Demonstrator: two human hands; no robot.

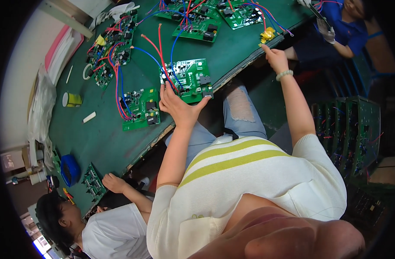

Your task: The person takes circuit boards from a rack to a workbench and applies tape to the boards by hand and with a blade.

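Note:
A green circuit board (192, 71) with red and blue wires lies near the table's front edge. My left hand (180, 105) spans its near side, fingers at the left edge by the wires and thumb at the near right corner, gripping it. Off to the right, my right hand (276, 60) reaches to the table edge beside a small heap of yellow pieces (267, 34). Its fingers are curled, with a small yellow bit at the fingertips; the exact kind is too small to tell. Another wired circuit board (139, 114) lies left of my left hand.
More wired boards (197, 26) lie at the back of the green table (93, 134). A yellow cup (72, 99), a white stick (89, 117) and a blue bin (70, 170) stand leftward. Co-workers sit at lower left and upper right. Racked boards (348, 129) stand right.

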